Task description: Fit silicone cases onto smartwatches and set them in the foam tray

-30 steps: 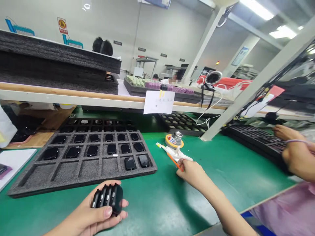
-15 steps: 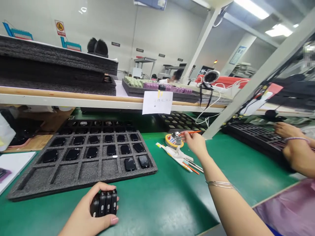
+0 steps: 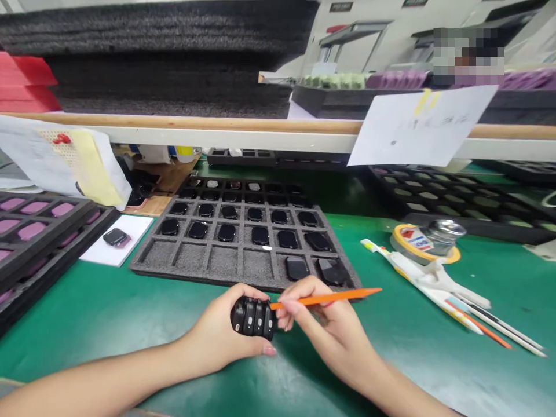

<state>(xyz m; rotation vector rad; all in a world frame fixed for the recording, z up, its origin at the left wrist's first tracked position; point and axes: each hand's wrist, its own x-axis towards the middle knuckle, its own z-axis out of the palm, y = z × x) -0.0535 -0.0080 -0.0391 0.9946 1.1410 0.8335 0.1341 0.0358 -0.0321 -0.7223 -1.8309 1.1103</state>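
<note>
A row of several black smartwatch cases (image 3: 253,317), pressed face to face, is held in my left hand (image 3: 212,330) just above the green bench. Small pale oval marks show along their sides. My right hand (image 3: 332,333) pinches an orange plastic pry stick (image 3: 347,295) like a pen. Its flat tip is at the rightmost case; whether it touches is too fine to tell. Behind both hands lies a dark foam tray (image 3: 180,277) with black watches (image 3: 226,232) sitting face up in its compartments.
At right, a toothbrush (image 3: 408,275) and thin sticks lie near a tape roll (image 3: 398,243) with a glass bottle (image 3: 447,231). At left are a white pad (image 3: 98,246) bearing one watch (image 3: 116,237) and trays (image 3: 52,255) of purple pieces. A shelf edge (image 3: 217,132) crosses above.
My right hand has come from beside the tape roll to the watch cases, bringing the orange pry stick. My left hand still grips the cases. The view has turned left and downward.
</note>
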